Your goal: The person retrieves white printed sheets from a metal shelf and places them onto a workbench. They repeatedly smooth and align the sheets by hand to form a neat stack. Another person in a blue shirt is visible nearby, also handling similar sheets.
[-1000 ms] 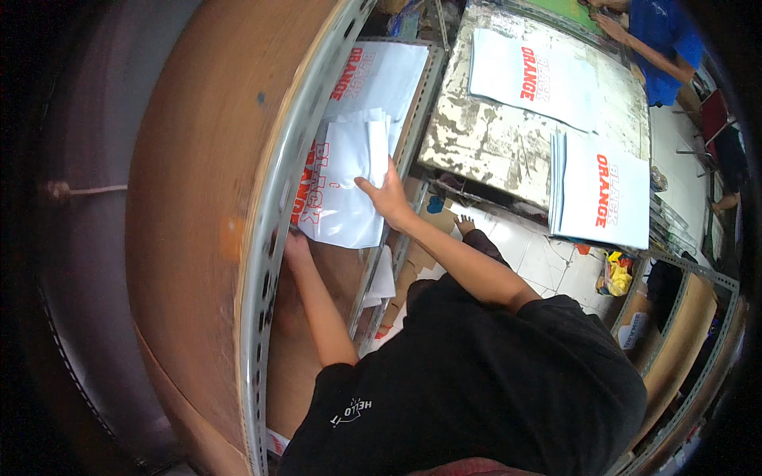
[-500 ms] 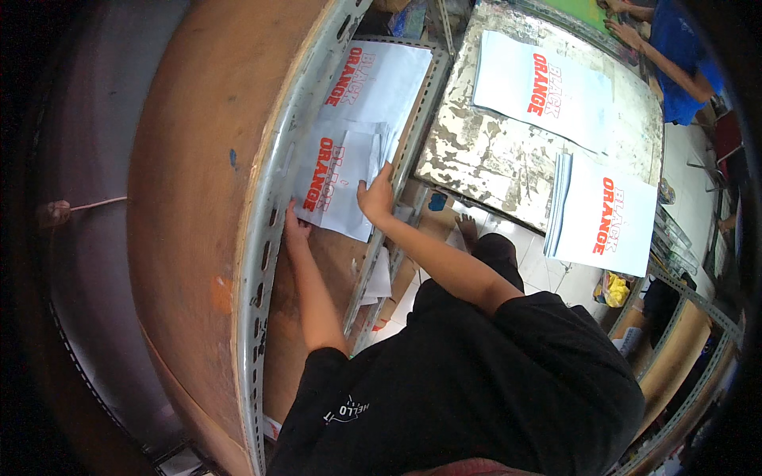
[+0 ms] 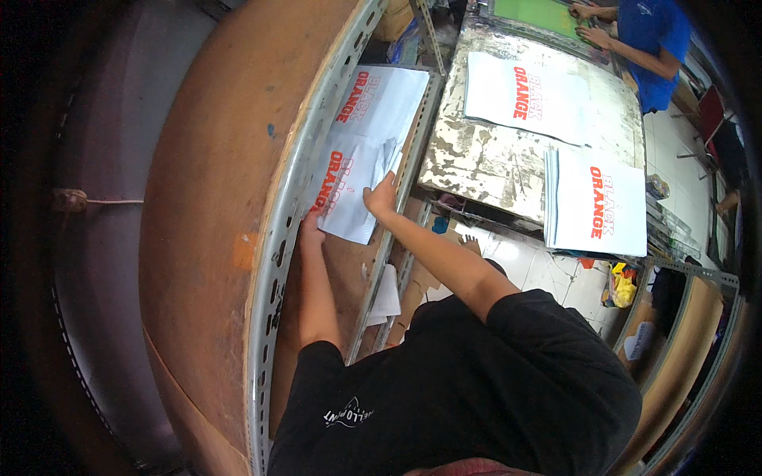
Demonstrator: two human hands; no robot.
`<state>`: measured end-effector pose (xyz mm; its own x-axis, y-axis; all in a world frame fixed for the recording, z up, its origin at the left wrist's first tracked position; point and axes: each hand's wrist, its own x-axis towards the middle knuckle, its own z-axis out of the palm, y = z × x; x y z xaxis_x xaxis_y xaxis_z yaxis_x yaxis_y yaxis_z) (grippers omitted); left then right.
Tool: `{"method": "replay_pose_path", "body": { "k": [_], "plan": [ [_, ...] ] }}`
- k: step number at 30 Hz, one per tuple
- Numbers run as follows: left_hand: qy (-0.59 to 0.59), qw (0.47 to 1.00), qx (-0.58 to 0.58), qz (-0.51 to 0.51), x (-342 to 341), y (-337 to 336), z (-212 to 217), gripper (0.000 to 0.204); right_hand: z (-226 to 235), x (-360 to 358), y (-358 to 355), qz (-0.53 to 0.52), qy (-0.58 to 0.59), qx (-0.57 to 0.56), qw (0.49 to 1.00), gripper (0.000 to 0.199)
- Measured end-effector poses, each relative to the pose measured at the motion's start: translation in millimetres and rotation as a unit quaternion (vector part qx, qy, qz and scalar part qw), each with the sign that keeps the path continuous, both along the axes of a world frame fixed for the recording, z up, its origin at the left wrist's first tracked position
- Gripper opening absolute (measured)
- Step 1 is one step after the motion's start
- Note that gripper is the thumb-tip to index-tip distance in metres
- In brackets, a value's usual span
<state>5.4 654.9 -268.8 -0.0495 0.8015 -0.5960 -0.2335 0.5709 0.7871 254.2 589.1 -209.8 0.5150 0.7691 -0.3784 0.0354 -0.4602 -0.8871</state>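
Note:
On a shelf at my left lies a stack of thin white sheets or flat bags point(image 3: 349, 190) with red lettering; I cannot tell which. My left hand point(image 3: 312, 227) holds its near left edge, fingers partly hidden beneath. The fingers of my right hand point(image 3: 382, 197) are closed on its right edge, where several layers show and the corner curls up. Just beyond, a second pile of the same white sheets point(image 3: 393, 99) lies flat, its near end meeting the held stack.
A perforated metal rail point(image 3: 278, 230) and brown board rise at left. Across the aisle, a paint-stained table point(image 3: 448, 163) carries a far printed pile point(image 3: 496, 91) and a near one point(image 3: 619, 198) by its edge. A person in blue point(image 3: 651, 47) works at a green screen frame point(image 3: 540, 16).
The whole view has shifted slightly. Both hands stay on the stack, which lies a little closer against the far pile. The other person's hands have moved slightly over the green frame.

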Motion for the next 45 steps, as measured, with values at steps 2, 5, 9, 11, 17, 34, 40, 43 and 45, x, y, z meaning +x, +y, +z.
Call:
{"method": "replay_pose_path", "body": {
  "k": [2,5,9,11,17,34,40,43,45],
  "plan": [
    [0.119,0.987,0.044,0.096,-65,-23,-32,0.029,11,-34,-18,0.019,-0.007,0.065,0.998,0.083],
    [0.054,0.99,0.017,0.127,22,-65,-33,0.028,28,7,-60,-0.063,-0.138,-0.003,0.988,0.093],
    [0.017,0.991,0.037,0.126,9,-152,-30,0.033,-22,-11,-106,-0.067,0.133,-0.059,0.987,0.09],
    [0.002,0.995,0.01,0.097,27,-188,-6,0.035,-74,2,-121,-0.053,0.37,0.028,0.927,0.075],
    [-0.073,0.98,0.019,0.184,24,-217,42,0.042,-27,22,-147,0.0,0.284,0.013,0.959,0.054],
    [-0.024,0.949,0.279,0.143,108,94,80,0.068,63,123,93,-0.011,0.108,0.295,0.949,0.059],
    [0.014,0.966,0.23,0.117,150,185,36,0.076,22,162,179,-0.048,-0.007,0.215,0.975,0.062],
    [0.075,0.973,0.188,0.113,165,182,0,0.08,-15,172,194,-0.047,-0.071,0.098,0.992,0.061],
    [0.111,0.974,0.155,0.124,172,166,-14,0.083,-8,175,189,-0.022,-0.11,0.081,0.99,0.064]
  ]
}}
